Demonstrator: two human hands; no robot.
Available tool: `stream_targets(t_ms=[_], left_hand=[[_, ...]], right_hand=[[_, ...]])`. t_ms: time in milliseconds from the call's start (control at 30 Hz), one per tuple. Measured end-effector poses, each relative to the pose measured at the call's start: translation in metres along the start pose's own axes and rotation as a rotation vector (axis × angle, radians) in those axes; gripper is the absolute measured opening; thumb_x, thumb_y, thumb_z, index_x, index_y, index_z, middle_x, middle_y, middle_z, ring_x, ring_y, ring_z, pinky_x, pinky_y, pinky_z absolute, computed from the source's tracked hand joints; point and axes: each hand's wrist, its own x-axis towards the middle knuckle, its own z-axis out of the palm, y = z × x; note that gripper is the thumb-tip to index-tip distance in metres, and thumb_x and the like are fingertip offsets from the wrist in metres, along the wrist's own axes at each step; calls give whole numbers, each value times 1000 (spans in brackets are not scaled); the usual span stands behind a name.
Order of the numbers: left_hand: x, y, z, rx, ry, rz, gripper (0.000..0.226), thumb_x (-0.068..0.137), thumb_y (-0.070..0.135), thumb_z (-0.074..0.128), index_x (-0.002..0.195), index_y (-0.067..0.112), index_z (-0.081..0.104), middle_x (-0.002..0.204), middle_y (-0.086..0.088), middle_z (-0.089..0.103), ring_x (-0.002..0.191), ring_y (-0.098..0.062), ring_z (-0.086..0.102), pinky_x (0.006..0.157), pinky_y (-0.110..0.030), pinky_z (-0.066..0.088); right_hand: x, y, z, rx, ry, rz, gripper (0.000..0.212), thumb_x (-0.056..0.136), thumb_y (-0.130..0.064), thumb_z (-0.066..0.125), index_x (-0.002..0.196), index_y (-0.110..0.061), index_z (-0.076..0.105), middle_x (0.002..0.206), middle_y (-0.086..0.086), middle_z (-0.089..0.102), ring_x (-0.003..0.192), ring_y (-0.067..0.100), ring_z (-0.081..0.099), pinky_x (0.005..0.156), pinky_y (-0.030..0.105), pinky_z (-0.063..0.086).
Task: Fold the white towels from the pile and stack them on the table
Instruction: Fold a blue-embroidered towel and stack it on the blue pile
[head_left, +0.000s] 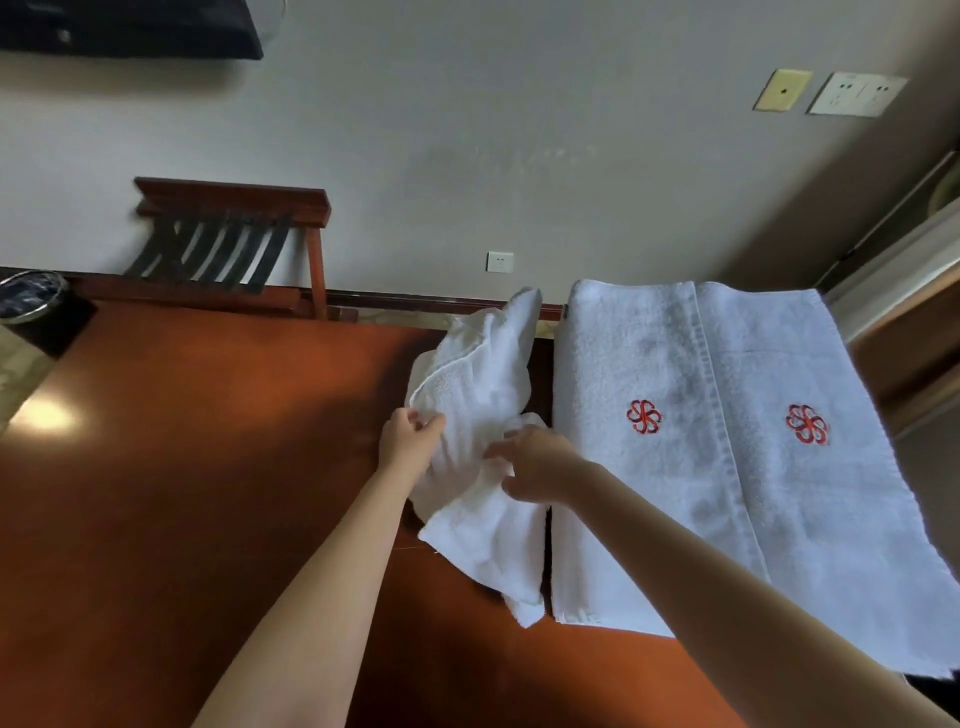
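**Both hands on a crumpled white towel, flat towels to the right**

Far off to the left of my fingers, at the edge of the view, sits a round dark bin (31, 301) with a shiny rim. Beyond it and nearer the middle, a wooden luggage rack (228, 244) with dark straps leans folded against the pale wall (467, 156). The reddish-brown bench (182, 493) spreads bare and glossy to the left of my left hand (408, 441).

That hand's fingers (418, 415) are curled, pinching the left hem of the crumpled towel (478, 395) against the thumb. The towel lies bunched on the bench between my two hands. One end runs away from my fingers toward the wall and the other trails back toward me, under my wrists.

My right hand (535, 465) comes in from the right, palm down. Its fingers (498, 451) are bent and, with the thumb below, close on a fold in the middle of the same towel.

Straight beyond my fingers, low on the wall, is a small white socket (500, 262).

Just right of my right fingers lie the flat towels (727, 493), white and spread smooth on the bench. They carry two red embroidered flower emblems (644, 417), with a hem line running between those. Their left edge sits just beside the crumpled towel, a narrow dark gap between the two nearer to me.
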Motion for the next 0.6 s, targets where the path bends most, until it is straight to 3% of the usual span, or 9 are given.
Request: stream_targets(t_ms=[133, 233, 333, 400, 467, 600], left_hand=[[9, 21, 14, 77, -88, -113, 87, 68, 58, 73, 133, 10, 38, 101, 1, 52, 73, -14, 54, 60, -26, 43], [10, 29, 21, 257, -113, 10, 63, 77, 54, 63, 126, 15, 52, 87, 3, 59, 70, -13, 57, 56, -24, 45], [2, 34, 14, 455, -97, 191, 56, 90, 50, 50, 134, 16, 49, 116, -6, 61, 102, -25, 59, 75, -27, 43], [-7, 45, 6, 606, -54, 305, 51, 95, 50, 41, 129, 14, 52, 122, -10, 59, 107, -29, 56, 75, -28, 39], [-23, 64, -3, 688, -27, 364, 44, 98, 50, 34, 110, 16, 58, 109, -10, 63, 89, -27, 56, 68, -29, 39], [-61, 109, -15, 515, 109, 573, 43, 100, 39, 39, 84, 5, 60, 86, -18, 65, 81, -32, 60, 63, -33, 42]], right_hand=[[-18, 4, 16, -57, -73, -30, 54, 85, -16, 49, 135, -37, 49, 133, -6, 54, 123, 18, 47, 98, 31, 43], [-21, 5, 16, -98, -132, -71, 62, 82, -8, 46, 137, -35, 48, 137, -6, 52, 125, 17, 47, 99, 31, 43], [-20, 7, 6, -1, -147, -52, 54, 86, -5, 44, 131, -32, 56, 132, -8, 57, 121, 16, 50, 98, 29, 44], [-19, 8, -5, 146, -68, 1, 41, 91, -10, 47, 126, -25, 61, 127, -4, 61, 119, 16, 52, 99, 27, 43], [-22, 8, -16, 350, 70, 57, 39, 91, -15, 53, 130, -19, 56, 121, 1, 63, 117, 17, 54, 97, 26, 43], [-38, -4, -30, 851, 81, 11, 75, 79, -40, 76, 140, -18, 40, 133, -3, 50, 124, 14, 47, 103, 33, 42]])
